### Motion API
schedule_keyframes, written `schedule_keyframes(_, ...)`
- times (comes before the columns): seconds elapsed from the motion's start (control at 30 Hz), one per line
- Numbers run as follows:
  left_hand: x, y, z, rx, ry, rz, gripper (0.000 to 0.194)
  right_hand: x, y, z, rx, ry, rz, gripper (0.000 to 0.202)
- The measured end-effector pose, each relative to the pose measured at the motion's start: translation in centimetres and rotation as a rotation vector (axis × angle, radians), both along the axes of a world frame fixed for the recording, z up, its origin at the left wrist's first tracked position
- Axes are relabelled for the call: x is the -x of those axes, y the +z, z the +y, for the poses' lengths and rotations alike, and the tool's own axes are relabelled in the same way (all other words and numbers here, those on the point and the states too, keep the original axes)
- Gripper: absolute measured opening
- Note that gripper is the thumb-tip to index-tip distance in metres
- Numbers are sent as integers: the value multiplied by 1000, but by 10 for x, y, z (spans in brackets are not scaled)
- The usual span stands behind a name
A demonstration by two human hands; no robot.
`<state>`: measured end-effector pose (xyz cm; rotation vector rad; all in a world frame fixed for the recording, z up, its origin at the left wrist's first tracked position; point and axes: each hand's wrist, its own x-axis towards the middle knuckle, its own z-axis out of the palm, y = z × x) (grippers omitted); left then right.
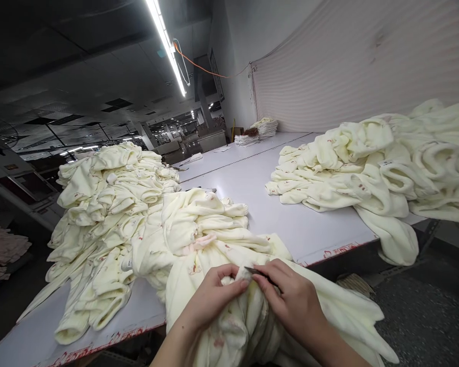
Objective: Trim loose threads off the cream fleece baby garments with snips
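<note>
A pale yellow fleece garment (pixel 229 250) with small printed motifs lies bunched over the table edge, partly hanging down at the right. My left hand (pixel 210 295) pinches a bit of its cloth between thumb and fingers, close to a small white piece that may be a label. In my right hand (pixel 290 295) are small dark thread snips (pixel 259 273), their pointed tip touching or nearly touching the pinched cloth. Most of the tool is hidden by the fingers. Both hands are close together, low in the middle of the view.
A tall heap of similar garments (pixel 115 204) stands on the left of the white table (pixel 248 163), and another pile (pixel 352 168) spreads on the right, one piece drooping over the edge. Folded stacks (pixel 263 127) sit at the back. Pink cloth (pixel 3 244) lies at far left.
</note>
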<state>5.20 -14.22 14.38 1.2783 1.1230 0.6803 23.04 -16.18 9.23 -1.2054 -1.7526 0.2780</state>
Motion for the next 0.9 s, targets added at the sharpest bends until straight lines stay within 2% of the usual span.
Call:
schedule_keyframes(0.1, 4, -1, 2, 101, 28, -93, 25, -4, -3, 2, 60, 64, 90, 17)
schedule_keyframes(0.23, 8, -2, 6, 156, -6, -188, 25, -1, -7, 1, -82, 55, -7, 22)
schedule_keyframes(0.3, 9, -3, 6, 158, -12, -174, 24, 1, -6, 1, -91, 34, -25, 20)
schedule_keyframes(0.4, 11, -6, 5, 166, -10, -131, 24, 0, -5, 3, -3, 67, 18, 17)
schedule_keyframes(0.53, 14, -8, 4, 160, -26, -115, 25, -2, -3, 4, 30, 97, 36, 20)
schedule_keyframes(0.67, 15, -5, 6, 116, -81, -79, 23, -4, -4, 6, 137, 111, 139, 19)
schedule_keyframes(0.73, 13, -2, 6, 42, -131, -40, 23, -5, -5, 8, 202, 116, 161, 22)
schedule_keyframes(0.8, 9, -2, 2, -121, -156, 88, 21, -5, -8, 9, 270, 149, 165, 25)
schedule_keyframes(0.87, 5, -6, -4, -410, -112, 303, 13, -5, -13, 10, 303, 179, 169, 9)
schedule_keyframes(0.9, 3, -9, -8, -608, -69, 410, 9, -5, -15, 10, 286, 176, 168, 6)
